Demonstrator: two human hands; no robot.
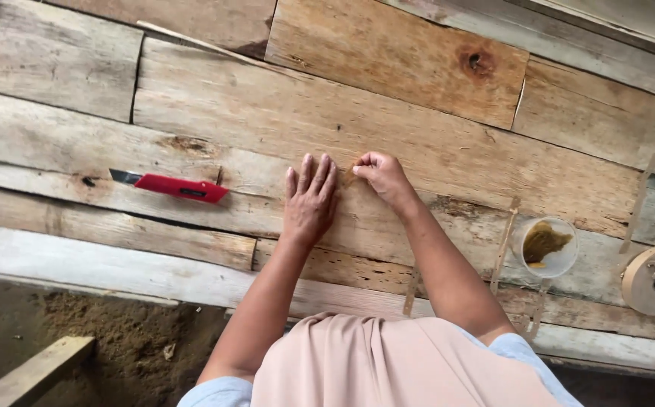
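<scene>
Left hand (309, 202) flat and spread on the plank bench (433, 143), right hand (382, 177) beside it pinching a small brown bit (351, 175), red utility knife (171, 185) well apart to the left across bare boards.

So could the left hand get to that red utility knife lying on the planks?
Probably yes: the left hand lies flat on the wooden planks, and bare wood separates it from the red utility knife.
</scene>
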